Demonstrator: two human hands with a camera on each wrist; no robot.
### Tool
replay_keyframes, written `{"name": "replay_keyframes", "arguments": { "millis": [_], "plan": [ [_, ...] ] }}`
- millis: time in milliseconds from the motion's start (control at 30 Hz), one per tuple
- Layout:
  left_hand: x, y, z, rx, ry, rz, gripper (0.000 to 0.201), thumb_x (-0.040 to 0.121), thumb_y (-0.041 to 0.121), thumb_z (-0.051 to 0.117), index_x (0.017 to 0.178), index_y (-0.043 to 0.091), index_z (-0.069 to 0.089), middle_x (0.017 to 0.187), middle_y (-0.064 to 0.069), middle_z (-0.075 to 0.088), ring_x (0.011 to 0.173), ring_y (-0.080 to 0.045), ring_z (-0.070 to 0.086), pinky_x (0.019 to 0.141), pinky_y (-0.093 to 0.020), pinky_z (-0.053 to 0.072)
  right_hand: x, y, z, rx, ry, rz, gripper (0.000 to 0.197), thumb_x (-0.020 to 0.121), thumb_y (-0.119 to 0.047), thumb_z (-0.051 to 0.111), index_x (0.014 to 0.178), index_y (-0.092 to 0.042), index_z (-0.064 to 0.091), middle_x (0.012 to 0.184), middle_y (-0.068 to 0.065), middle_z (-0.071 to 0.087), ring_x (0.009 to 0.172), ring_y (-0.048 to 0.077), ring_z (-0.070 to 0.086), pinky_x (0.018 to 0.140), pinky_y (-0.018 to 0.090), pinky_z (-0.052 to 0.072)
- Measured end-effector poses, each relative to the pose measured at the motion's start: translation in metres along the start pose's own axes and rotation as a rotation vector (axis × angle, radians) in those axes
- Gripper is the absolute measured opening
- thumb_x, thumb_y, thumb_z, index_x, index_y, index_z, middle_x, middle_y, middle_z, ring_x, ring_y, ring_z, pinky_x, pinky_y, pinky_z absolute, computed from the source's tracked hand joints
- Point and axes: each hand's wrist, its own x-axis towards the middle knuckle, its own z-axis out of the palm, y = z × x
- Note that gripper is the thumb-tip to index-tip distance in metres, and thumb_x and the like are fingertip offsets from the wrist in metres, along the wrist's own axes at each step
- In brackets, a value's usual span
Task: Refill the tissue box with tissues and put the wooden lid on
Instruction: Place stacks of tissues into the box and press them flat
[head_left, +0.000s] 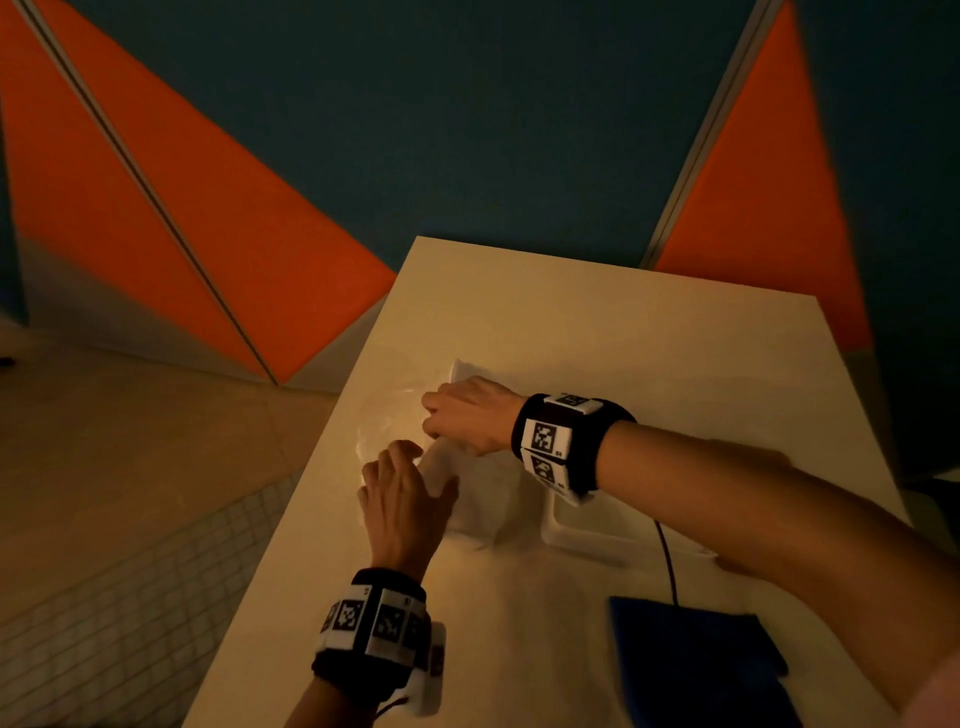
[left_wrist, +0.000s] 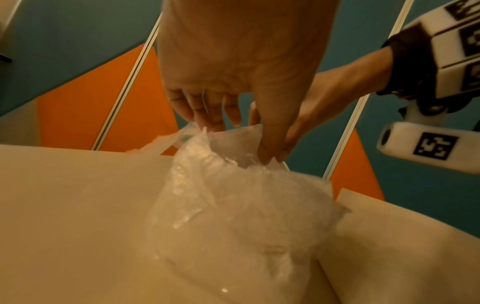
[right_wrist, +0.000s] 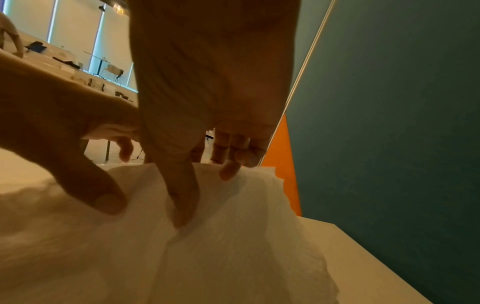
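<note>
Head camera is looking down on a pale worktop (head_left: 597, 322) where both hands are meeting over a soft white pack of tissues (head_left: 480, 499) lying near the worktop's left edge. The left hand (head_left: 402, 501) is resting on the near end of the pack with its fingers (head_left: 400, 457) spread and lightly bent, and the left wrist view is showing them pinching the crinkled clear plastic wrapper (left_wrist: 233, 205) at its open mouth, thumb on one side and fingertips on the other. The right hand (head_left: 470, 415) is reaching across from the right, knuckles up, with its fingers curled down; the right wrist view is showing its thumb (right_wrist: 182, 195) and fingertips pressing into and gathering the white tissue sheets (right_wrist: 221, 236), so it is gripping them rather than lying flat. A white tissue box (head_left: 587, 525) is sitting just right of the pack, partly under the right forearm, and its inside is not visible. A dark blue flat object (head_left: 691, 660) is lying on the near part of the worktop, with a thin black cable (head_left: 667, 561) running toward it. Behind the worktop, orange and teal wall panels (head_left: 234, 223) are standing. Both wrists are wearing black bands with square printed markers (head_left: 545, 436).
</note>
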Motion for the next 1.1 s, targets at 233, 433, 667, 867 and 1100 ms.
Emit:
{"name": "replay_keyframes", "arguments": {
  "millis": [233, 433, 667, 867, 1100],
  "plan": [
    [-0.006, -0.002, -0.002, 0.092, 0.053, 0.205, 0.022, 0.083, 0.033, 0.063, 0.095, 0.015, 0.067, 0.085, -0.007, 0.07, 0.081, -0.03, 0.063, 0.078, -0.039, 0.041, -0.021, 0.009, 0.008, 0.066, 0.043, 0.101, 0.034, 0.09, -0.012, 0.053, 0.124, -0.015, 0.051, 0.124, 0.008, 0.052, 0.106, 0.028, 0.058, 0.068, 0.035, 0.036],
    [-0.012, -0.006, 0.0, 0.054, -0.031, 0.231, 0.025, 0.086, 0.037, 0.056, 0.101, 0.017, 0.059, 0.075, -0.005, 0.072, 0.073, -0.03, 0.067, 0.088, -0.041, 0.041, -0.042, 0.043, 0.003, 0.093, 0.16, 0.302, 0.028, 0.087, -0.013, 0.055, 0.115, -0.012, 0.061, 0.129, 0.011, 0.047, 0.115, 0.029, 0.048, 0.073, 0.036, 0.038],
    [-0.026, 0.001, -0.023, -0.411, 0.313, 0.267, 0.034, 0.078, 0.042, 0.056, 0.091, 0.014, 0.07, 0.084, -0.003, 0.072, 0.073, -0.016, 0.062, 0.066, -0.026, 0.047, -0.069, 0.067, 0.01, 0.712, 0.412, 0.503, 0.026, 0.078, -0.021, 0.074, 0.103, -0.017, 0.07, 0.138, 0.003, 0.05, 0.13, 0.019, 0.042, 0.107, 0.029, 0.03],
    [-0.041, -0.003, -0.044, -0.687, 0.571, 0.131, 0.024, 0.076, 0.04, 0.068, 0.098, 0.036, 0.06, 0.094, 0.017, 0.064, 0.083, 0.012, 0.057, 0.07, -0.013, 0.051, -0.089, 0.028, 0.027, 1.28, 0.702, 0.539, 0.022, 0.078, -0.011, 0.075, 0.099, -0.011, 0.067, 0.108, -0.002, 0.067, 0.107, 0.016, 0.062, 0.095, 0.027, 0.047],
    [-0.041, -0.024, -0.019, -0.52, 0.176, -0.004, 0.088, 0.066, 0.013, 0.083, 0.134, 0.017, 0.028, 0.128, -0.019, 0.051, 0.104, -0.034, 0.054, 0.079, -0.038, 0.048, -0.084, -0.01, 0.068, 1.235, 0.401, 0.584, 0.047, 0.084, -0.005, 0.065, 0.128, -0.017, 0.05, 0.124, 0.005, 0.061, 0.111, 0.021, 0.061, 0.087, 0.023, 0.048]
  ]
}}
